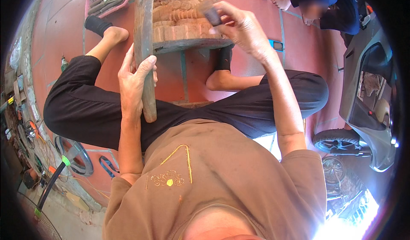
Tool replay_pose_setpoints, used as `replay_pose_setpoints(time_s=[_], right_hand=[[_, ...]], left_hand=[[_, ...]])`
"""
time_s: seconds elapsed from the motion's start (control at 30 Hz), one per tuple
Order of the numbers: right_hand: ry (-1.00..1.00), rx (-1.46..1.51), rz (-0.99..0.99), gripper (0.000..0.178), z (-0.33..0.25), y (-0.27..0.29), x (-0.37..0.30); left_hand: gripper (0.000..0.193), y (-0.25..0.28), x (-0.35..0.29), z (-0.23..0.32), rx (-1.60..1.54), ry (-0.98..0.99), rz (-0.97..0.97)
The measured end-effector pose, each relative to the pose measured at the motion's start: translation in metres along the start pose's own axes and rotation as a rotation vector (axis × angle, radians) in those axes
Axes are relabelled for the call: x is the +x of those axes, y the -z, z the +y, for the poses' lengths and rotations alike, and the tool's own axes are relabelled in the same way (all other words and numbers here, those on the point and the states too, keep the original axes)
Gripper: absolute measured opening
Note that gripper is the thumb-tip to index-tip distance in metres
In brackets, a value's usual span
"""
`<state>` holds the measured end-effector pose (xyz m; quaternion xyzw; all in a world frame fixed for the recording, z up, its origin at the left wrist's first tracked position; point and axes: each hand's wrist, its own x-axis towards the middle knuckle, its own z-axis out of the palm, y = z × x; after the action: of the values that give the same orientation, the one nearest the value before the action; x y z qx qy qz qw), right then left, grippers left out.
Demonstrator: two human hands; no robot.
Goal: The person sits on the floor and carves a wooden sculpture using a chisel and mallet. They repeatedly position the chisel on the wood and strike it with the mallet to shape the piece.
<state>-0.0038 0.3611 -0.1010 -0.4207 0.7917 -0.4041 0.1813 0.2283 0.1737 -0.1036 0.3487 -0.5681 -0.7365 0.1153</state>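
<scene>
Grasping a long wooden bar (144, 24), the left hand (134, 75) is overlapping no carving itself; the right hand (244, 28) is pinching a blurred dark piece (211, 16) beside the carved wooden block (181, 20). Ridged relief is already showing; what remains is staying unclear.

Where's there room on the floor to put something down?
On the red tiles between the blue-edged device and the motorbike, or left of the pink basket. It's crowded with clutter far left, and around the carved wood near the right hand.
</scene>
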Motion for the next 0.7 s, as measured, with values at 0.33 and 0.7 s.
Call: replay_pose_setpoints(time_s=[0.33, 0.7], right_hand=[[0.276, -0.547, 0.299, 0.041, -0.014, -0.100, -0.044], [0.257, -0.414, 0.425, 0.045, -0.001, -0.102, -0.040]], left_hand=[[0.029, -0.002, -0.002, -0.008, -0.083, 0.030, -0.031], [0.028, -0.009, -0.006, -0.021, -0.089, 0.026, -0.058]])
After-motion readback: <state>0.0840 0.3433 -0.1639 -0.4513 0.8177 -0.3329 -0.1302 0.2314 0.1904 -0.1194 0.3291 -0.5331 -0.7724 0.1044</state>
